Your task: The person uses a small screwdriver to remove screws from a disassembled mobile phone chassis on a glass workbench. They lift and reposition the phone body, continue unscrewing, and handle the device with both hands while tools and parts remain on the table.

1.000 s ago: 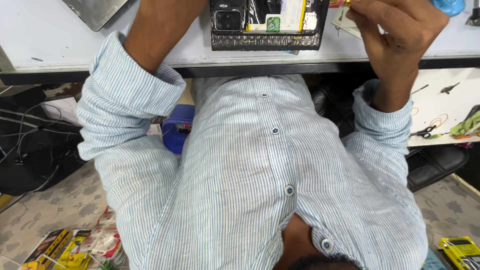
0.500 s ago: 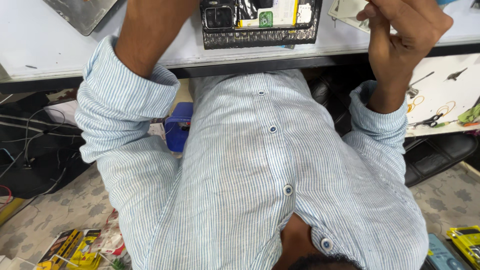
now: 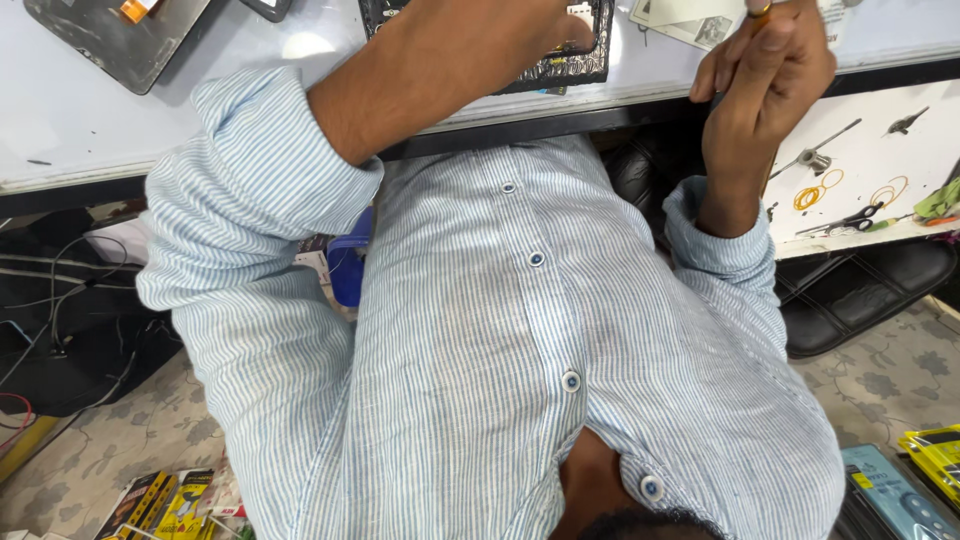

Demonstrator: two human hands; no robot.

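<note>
White tabletop [image 3: 200, 110] carries a dark opened device [image 3: 575, 65] at its edge — the left hand [image 3: 545, 25] rests on it, grip hidden. Right hand [image 3: 770, 60] hovers just beside, fingers curled around a thin yellow-tipped tool [image 3: 760, 8].

Illumination bright and even, from overhead. Glare patch on the white counter [image 3: 300, 45] toward 11 o'clock. Deep shadow beneath the counter edge and over the floor [image 3: 90, 450] at 9 o'clock. Striped shirt [image 3: 480, 350] sharp; slight softness and wide-angle bending at the frame edges.
</note>
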